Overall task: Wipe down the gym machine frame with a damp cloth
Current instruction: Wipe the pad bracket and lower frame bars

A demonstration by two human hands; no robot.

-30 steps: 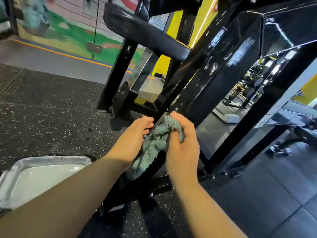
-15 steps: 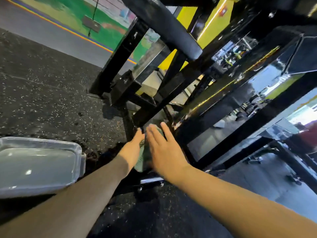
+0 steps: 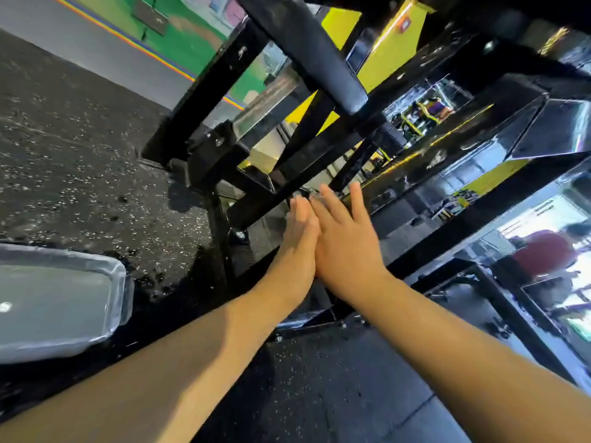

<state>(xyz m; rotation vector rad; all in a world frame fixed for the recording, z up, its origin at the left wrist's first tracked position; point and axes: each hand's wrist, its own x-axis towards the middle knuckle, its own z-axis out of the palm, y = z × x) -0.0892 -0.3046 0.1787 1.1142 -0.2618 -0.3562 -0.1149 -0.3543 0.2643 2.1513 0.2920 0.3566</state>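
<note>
On my feed I see a black speckled rubber floor [image 3: 80,161] running under everything. A translucent rectangular plastic tray [image 3: 123,282] holding greyish liquid sits on it at the left, with dark wet spots [image 3: 150,282] scattered on the rubber just beside its right rim. The black steel gym machine frame [image 3: 198,110] stands on the same floor, beyond the tray. Farther out the rubber meets a smooth grey strip [image 3: 96,55]
</note>
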